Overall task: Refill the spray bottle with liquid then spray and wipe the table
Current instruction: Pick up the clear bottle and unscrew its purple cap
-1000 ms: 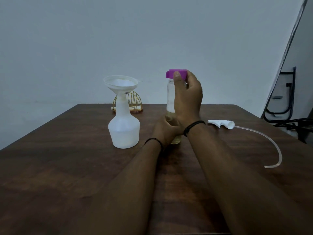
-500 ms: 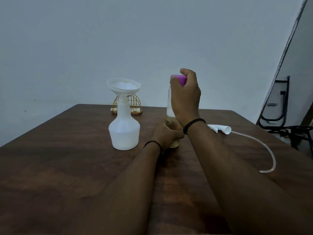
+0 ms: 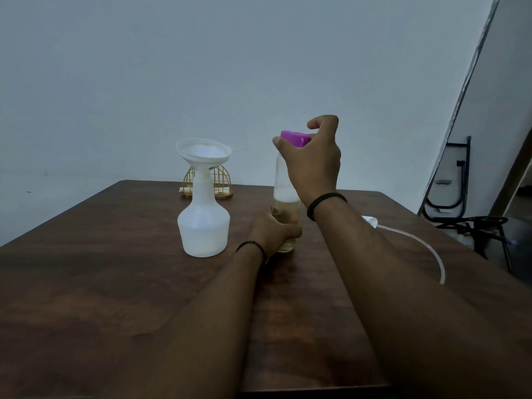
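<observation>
At centre frame my left hand [image 3: 275, 228] grips the base of the clear bottle [image 3: 283, 188] standing on the table [image 3: 100, 283]. My right hand [image 3: 312, 161] curls round its purple cap [image 3: 295, 138]. Left of it stands the white spray bottle [image 3: 203, 226] with a funnel [image 3: 203, 152] on top.

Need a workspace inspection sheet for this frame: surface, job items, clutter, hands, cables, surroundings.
Surface: dark wooden table, no spill seen.
Job items: white spray bottle upright, funnel in its neck; clear bottle part full of yellowish liquid, purple cap on; sprayer head with tube lying at right.
Clutter: gold wire holder at far edge.
Hands: left hand grips the clear bottle's base; right hand grips the cap.
Cables: black cables on floor at right.
Surroundings: plain wall; black frame at right.
</observation>
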